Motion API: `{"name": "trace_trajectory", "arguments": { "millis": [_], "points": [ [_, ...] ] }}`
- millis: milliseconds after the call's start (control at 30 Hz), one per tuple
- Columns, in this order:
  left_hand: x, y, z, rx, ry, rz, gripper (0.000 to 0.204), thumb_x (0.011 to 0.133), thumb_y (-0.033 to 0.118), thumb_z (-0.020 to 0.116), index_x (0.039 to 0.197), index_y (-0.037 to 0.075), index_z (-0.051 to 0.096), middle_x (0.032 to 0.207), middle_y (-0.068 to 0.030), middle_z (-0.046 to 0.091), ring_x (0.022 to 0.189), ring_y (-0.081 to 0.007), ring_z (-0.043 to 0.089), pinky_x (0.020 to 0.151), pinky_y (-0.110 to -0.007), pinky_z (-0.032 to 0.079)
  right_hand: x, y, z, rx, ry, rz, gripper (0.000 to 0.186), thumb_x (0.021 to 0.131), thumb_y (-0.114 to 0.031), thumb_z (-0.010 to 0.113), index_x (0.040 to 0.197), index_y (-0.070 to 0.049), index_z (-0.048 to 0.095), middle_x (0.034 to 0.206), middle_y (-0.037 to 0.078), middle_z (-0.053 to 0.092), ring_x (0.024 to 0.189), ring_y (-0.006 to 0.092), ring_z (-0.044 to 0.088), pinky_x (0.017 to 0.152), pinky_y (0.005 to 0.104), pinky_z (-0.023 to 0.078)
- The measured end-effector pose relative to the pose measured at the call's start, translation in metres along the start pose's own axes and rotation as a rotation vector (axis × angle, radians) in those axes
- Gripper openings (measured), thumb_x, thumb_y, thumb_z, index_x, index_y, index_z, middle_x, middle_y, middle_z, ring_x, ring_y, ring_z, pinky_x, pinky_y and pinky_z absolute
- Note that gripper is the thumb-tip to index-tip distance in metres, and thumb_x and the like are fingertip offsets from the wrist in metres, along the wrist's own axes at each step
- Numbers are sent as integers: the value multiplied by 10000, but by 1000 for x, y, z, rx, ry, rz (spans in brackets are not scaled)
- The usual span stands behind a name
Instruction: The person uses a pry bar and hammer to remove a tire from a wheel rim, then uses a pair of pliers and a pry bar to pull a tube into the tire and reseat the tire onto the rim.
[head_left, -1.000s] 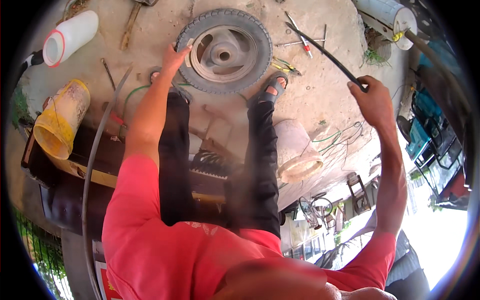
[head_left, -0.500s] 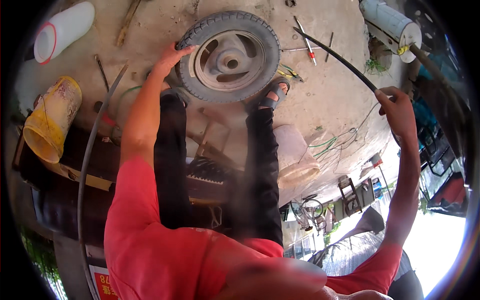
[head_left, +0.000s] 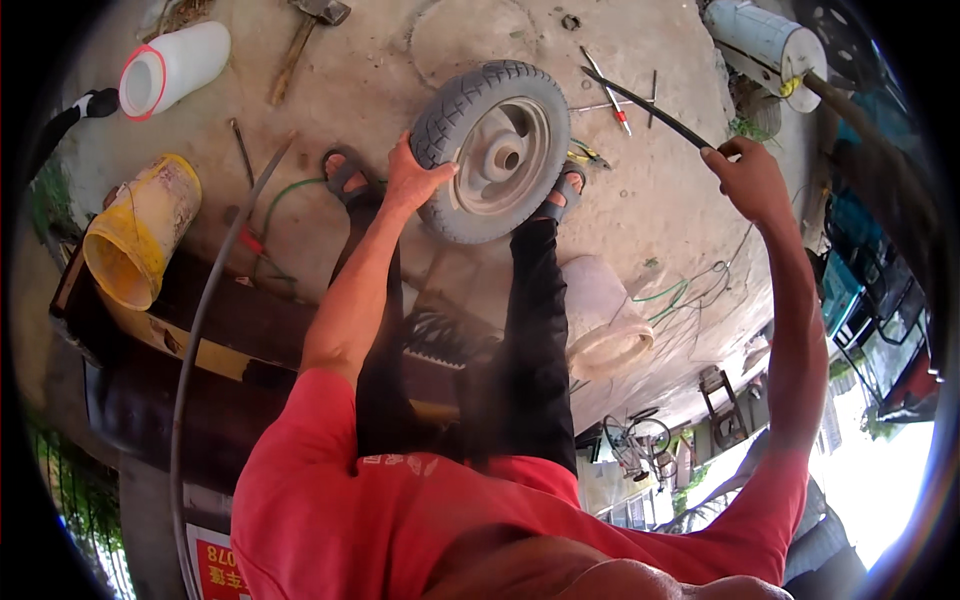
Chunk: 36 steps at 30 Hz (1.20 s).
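Observation:
A small spoked wheel with a grey rim and black tyre (head_left: 545, 185) leans tilted between my feet. My left hand (head_left: 414, 178) grips its left side, thumb on the sidewall and fingers over the tread. Off to the right, my right hand (head_left: 748, 178) pinches a long, thin, dark, hose-like strip (head_left: 655, 110), whose tapered end points to the upper left, over the tools on the ground. Whether the strip runs on behind my right hand cannot be made out.
Around the wheel lie a hammer (head_left: 300, 45), a red-banded rod (head_left: 617, 113) and yellow-handled pliers (head_left: 590, 154). At left are a yellow bucket (head_left: 140, 235) and white container (head_left: 185, 68); another person's foot (head_left: 98, 102) shows there. A pale bucket (head_left: 610, 320) stands by my right leg.
The wheel has tilted up and shifted right and down in view, with my left hand on it. My right hand has moved left and slightly up with the strip. A foot has appeared at left.

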<state>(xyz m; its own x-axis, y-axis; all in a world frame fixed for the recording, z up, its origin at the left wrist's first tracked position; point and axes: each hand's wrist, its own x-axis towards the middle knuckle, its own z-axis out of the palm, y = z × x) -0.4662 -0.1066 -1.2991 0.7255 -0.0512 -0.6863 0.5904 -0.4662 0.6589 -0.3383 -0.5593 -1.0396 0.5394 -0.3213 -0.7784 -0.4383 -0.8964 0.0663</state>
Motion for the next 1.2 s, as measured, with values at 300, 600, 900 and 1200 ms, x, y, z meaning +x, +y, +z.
{"name": "trace_trajectory", "arguments": {
  "millis": [300, 600, 900, 1200],
  "points": [
    [-38, 220, 13, 579, 61, 140, 1002, 653, 249, 878, 1500, 32, 390, 1352, -207, 533, 1214, -368, 584, 1036, -455, 485, 0, 5, -8, -90, 24, -20, 508, 834, -451, 681, 964, 37, 745, 990, 274, 732, 946, 414, 712, 852, 491, 554],
    [-44, 184, 1, 887, 102, 819, 950, 690, 219, 888, 1500, 142, 397, 1326, -138, 508, 1216, -338, 522, 1009, -513, 400, 29, 38, -28, 6, 27, -83, 477, 817, -412, 613, 593, 6, 661, 593, 148, 651, 624, 312, 663, 683, 433, 540],
    [-41, 30, 51, 676, -152, 376, 584, 793, 171, 789, 1321, 41, 576, 1140, -185, 625, 1098, -399, 607, 942, -529, 475, 31, 20, -39, -3, -3, -103, 463, 831, -419, 613, 697, 10, 723, 689, 163, 709, 725, 337, 707, 748, 442, 557],
    [-133, 45, 45, 588, -429, -109, 528, 892, 333, 724, 1305, 27, 602, 1182, -194, 693, 1101, -393, 659, 946, -462, 517, -11, -3, -22, -102, -52, -13, 514, 916, -474, 702, 1145, -16, 744, 1115, 216, 744, 1060, 375, 719, 888, 462, 569]
  ]
}}
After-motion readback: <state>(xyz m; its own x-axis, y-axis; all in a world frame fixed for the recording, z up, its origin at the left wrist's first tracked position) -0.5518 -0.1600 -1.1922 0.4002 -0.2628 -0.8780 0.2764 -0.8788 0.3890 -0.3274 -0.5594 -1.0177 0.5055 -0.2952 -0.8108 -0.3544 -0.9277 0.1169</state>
